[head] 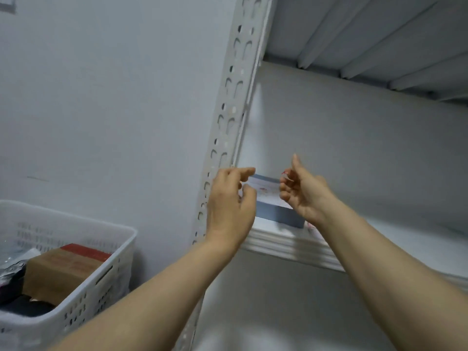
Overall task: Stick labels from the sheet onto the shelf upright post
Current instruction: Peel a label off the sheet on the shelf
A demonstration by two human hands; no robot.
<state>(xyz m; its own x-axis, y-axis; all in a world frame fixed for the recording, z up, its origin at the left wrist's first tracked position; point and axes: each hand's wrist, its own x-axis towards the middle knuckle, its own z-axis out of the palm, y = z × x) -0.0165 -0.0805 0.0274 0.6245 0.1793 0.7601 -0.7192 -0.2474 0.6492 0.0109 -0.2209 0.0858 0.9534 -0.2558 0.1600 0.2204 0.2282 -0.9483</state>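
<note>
The white perforated shelf upright post (229,107) runs from the top centre down to the lower middle. My left hand (229,206) is raised just beside it, with thumb and forefinger pinching the left edge of the white label sheet (266,190), which shows small red marks. The sheet rests over a flat blue-grey box (278,214) on the shelf. My right hand (302,192) is at the sheet's right end, its fingertips closed on a small red-and-white label (286,174). Neither hand touches the post's front face.
The white metal shelf board (291,245) juts out below the hands, and another shelf (367,34) hangs overhead. At lower left stands a white perforated basket (106,272) with a cardboard box (58,269) and dark items in it. A pale wall is behind.
</note>
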